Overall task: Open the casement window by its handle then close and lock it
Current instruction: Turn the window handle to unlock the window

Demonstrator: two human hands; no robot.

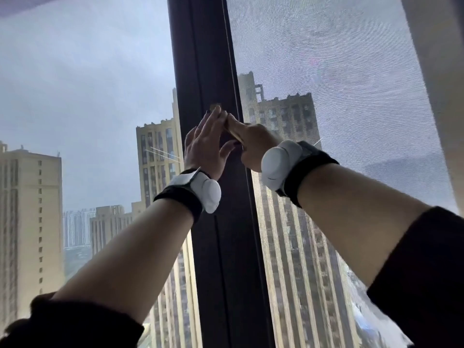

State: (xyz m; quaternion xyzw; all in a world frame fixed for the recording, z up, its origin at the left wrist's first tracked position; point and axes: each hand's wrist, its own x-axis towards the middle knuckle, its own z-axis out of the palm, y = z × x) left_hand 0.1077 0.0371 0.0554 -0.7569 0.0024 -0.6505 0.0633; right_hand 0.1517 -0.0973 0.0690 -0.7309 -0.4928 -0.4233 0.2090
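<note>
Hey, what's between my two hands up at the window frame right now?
In the head view, the gold-coloured window handle lies between them: the left hand lies flat against it with straight fingers, the right hand grips it, against the dark window frame.

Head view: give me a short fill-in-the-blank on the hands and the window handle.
1. The right hand grips the gold-coloured ____ on the dark window frame.
2. The left hand lies against the frame with its fingers ____.
3. Each wrist wears a black strap with a ____ device.
4. The pane to the right of the frame is covered by a mesh ____.

Missing: handle; straight; white; screen
</note>
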